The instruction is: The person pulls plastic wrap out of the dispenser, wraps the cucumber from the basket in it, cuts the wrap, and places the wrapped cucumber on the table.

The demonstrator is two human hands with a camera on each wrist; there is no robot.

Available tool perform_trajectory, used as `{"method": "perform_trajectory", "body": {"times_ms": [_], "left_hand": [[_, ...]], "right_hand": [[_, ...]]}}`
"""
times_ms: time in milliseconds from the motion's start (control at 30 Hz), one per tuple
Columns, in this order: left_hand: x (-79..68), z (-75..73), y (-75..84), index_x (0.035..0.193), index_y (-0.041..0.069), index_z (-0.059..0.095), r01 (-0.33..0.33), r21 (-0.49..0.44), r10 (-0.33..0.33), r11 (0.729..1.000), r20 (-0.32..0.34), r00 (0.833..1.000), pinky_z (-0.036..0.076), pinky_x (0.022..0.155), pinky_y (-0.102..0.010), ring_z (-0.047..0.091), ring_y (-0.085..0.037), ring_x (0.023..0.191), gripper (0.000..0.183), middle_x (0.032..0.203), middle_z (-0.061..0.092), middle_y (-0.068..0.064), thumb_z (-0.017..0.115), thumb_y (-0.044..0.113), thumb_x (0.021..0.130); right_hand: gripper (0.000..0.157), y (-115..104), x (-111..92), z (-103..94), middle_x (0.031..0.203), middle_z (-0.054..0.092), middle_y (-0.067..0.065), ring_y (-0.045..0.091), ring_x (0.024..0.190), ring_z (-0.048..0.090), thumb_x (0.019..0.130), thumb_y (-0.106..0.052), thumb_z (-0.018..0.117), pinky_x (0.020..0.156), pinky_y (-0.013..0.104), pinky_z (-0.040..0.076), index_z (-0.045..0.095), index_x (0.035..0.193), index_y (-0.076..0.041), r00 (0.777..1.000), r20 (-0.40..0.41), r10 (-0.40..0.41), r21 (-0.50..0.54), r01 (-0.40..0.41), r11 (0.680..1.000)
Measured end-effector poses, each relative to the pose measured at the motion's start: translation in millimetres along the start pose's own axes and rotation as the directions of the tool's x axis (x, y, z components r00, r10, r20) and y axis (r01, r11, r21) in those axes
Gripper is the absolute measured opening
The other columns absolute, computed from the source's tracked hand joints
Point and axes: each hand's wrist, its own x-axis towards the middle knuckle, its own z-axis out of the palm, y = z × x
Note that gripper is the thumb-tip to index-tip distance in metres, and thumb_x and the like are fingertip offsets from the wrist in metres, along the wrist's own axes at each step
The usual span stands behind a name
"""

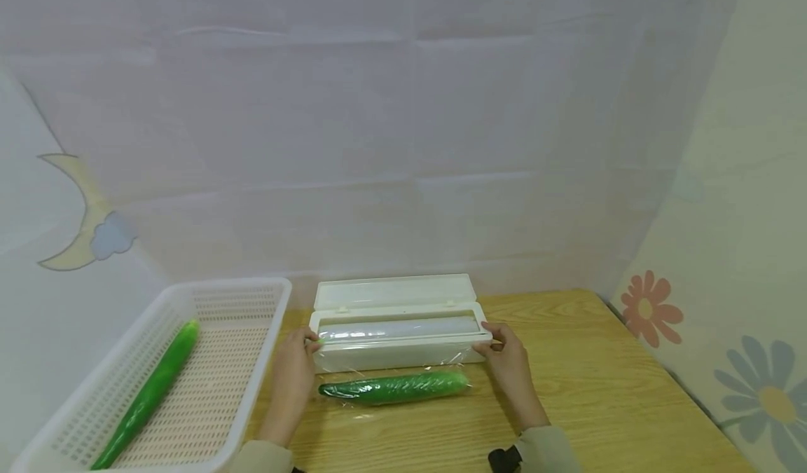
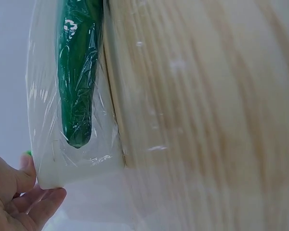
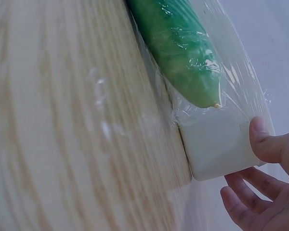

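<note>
A white cling film dispenser box (image 1: 403, 355) lies lengthwise on the table, its lid (image 1: 396, 293) tipped back and a film roll (image 1: 397, 329) inside. My left hand (image 1: 293, 366) grips its left end; in the left wrist view the thumb (image 2: 25, 175) and fingers pinch the corner. At the right end, my right hand (image 1: 509, 368) holds the other corner, thumb (image 3: 266, 142) on the front edge and fingers around the end. Clear film stretches from the box over a green cucumber (image 1: 391, 389) in front of it. Something small and green (image 1: 319, 342) shows by the left fingertips.
On the left stands a white perforated basket (image 1: 258, 361) with another cucumber (image 1: 151, 382) lying slantwise in it. The wooden table (image 1: 605, 389) extends to the right. A pale cloth wall (image 1: 403, 144) rises just behind the box.
</note>
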Motion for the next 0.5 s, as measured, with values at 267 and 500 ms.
{"method": "perform_trajectory", "body": {"times_ms": [267,500], "left_hand": [[0.3,-0.4,-3.0,0.093,0.001,0.06,0.01,0.007,-0.01,1.0,-0.014,1.0,0.051,0.069,-0.041,0.061,-0.029,0.079,0.011,0.087,0.063,-0.014,0.064,-0.001,0.083],[0.2,-1.7,-1.4,0.092,0.0,0.06,-0.012,0.026,0.013,1.0,-0.018,1.0,0.052,0.068,-0.042,0.062,-0.03,0.078,0.011,0.085,0.065,-0.014,0.063,-0.003,0.083]], "right_hand": [[0.04,0.4,-0.3,-0.1,0.119,0.056,0.02,0.028,0.091,0.06,0.084,-0.01,0.069,0.07,0.026,0.05,0.056,0.121,-0.004,1.0,-0.001,-0.015,0.005,0.015,1.0],[0.04,1.2,2.0,1.0,0.12,0.056,0.02,0.028,0.092,0.06,0.084,-0.009,0.069,0.07,0.025,0.051,0.056,0.121,-0.005,1.0,-0.001,-0.011,0.008,0.011,1.0]]}}
